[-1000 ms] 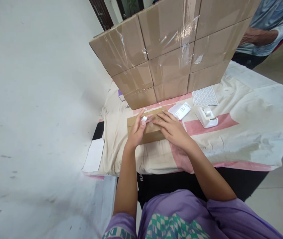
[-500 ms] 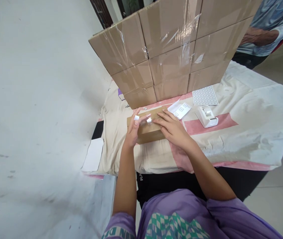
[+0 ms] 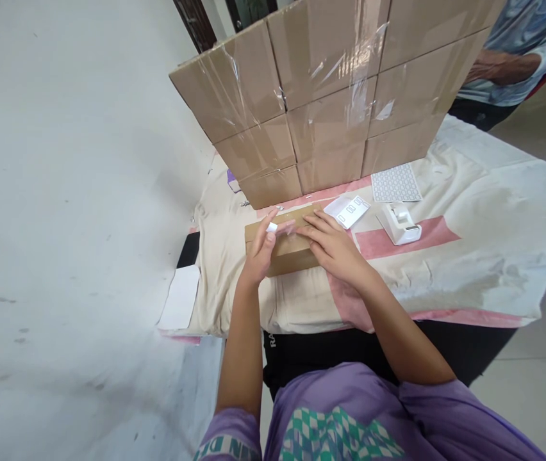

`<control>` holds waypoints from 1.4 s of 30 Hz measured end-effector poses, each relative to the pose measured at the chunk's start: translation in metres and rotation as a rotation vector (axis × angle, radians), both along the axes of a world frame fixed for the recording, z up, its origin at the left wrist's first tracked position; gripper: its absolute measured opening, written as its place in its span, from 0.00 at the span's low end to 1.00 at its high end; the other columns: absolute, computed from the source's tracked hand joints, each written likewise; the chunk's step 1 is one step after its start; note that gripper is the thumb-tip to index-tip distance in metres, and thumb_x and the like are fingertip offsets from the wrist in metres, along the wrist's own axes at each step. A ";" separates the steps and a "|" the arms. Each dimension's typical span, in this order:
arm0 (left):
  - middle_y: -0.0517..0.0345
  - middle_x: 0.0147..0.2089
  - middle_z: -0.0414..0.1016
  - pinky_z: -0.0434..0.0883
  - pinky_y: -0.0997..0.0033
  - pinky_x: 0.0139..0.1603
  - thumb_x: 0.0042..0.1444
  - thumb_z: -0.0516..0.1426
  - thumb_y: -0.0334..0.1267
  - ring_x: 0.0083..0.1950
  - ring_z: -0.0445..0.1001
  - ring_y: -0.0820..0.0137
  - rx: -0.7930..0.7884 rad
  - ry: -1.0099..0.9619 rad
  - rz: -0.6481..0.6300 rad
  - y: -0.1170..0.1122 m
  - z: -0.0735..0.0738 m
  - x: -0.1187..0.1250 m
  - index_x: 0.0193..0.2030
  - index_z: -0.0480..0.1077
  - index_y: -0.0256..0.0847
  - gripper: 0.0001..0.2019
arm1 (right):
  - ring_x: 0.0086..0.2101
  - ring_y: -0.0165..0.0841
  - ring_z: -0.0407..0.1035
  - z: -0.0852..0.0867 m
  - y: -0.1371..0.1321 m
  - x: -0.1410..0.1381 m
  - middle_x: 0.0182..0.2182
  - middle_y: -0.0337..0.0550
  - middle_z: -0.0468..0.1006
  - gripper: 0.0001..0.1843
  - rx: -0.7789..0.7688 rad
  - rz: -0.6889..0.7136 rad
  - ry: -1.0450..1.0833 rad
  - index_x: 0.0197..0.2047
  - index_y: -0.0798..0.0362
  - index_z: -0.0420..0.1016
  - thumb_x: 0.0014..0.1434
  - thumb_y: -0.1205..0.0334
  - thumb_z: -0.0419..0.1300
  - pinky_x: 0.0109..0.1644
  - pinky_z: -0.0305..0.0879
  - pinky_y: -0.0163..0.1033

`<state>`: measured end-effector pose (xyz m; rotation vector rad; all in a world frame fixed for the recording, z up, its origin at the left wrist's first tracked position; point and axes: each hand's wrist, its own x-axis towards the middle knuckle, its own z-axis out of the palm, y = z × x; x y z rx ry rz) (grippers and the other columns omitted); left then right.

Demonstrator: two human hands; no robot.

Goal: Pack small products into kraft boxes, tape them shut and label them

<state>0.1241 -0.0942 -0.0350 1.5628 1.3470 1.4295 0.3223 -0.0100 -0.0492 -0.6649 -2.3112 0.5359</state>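
A small flat cardboard box (image 3: pixel 286 254) lies on the cloth-covered table (image 3: pixel 446 269) in front of me. My left hand (image 3: pixel 261 246) rests on the box's left part, its fingertips pinching a small white sticker (image 3: pixel 272 226). My right hand (image 3: pixel 333 246) lies on the box's right part, fingers stretched flat toward the left hand. The two sets of fingertips almost meet over the top of the box.
A wall of taped cardboard boxes (image 3: pixel 330 96) stands right behind. To the right lie a white label sheet (image 3: pixel 348 210), a sheet of several small stickers (image 3: pixel 395 183) and a white tape dispenser (image 3: pixel 399 224). Another person's arm (image 3: pixel 498 67) shows at far right. A white card (image 3: pixel 181 298) lies left.
My left fingers have shifted slightly over the box with the white sticker, first lifting toward the left, then back nearer the right hand. The right hand has stayed flat.
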 end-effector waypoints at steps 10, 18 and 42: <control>0.47 0.65 0.75 0.55 0.45 0.76 0.72 0.47 0.57 0.71 0.69 0.57 -0.005 0.072 0.006 0.001 0.000 0.005 0.76 0.53 0.48 0.31 | 0.72 0.47 0.52 -0.003 0.002 -0.001 0.68 0.46 0.69 0.26 -0.013 -0.001 0.021 0.64 0.47 0.73 0.67 0.69 0.48 0.73 0.57 0.63; 0.49 0.65 0.75 0.55 0.47 0.76 0.73 0.47 0.56 0.71 0.68 0.58 0.013 0.084 0.001 0.001 -0.001 0.005 0.76 0.53 0.49 0.30 | 0.71 0.47 0.53 -0.002 0.001 -0.001 0.66 0.47 0.70 0.24 -0.019 0.020 0.047 0.62 0.51 0.72 0.66 0.71 0.48 0.74 0.56 0.60; 0.49 0.62 0.78 0.51 0.49 0.77 0.73 0.45 0.56 0.72 0.67 0.61 0.015 0.210 0.053 -0.001 0.003 0.008 0.76 0.53 0.48 0.29 | 0.70 0.52 0.52 -0.007 0.000 0.002 0.68 0.48 0.67 0.25 0.105 0.014 -0.048 0.63 0.45 0.77 0.70 0.69 0.49 0.69 0.60 0.65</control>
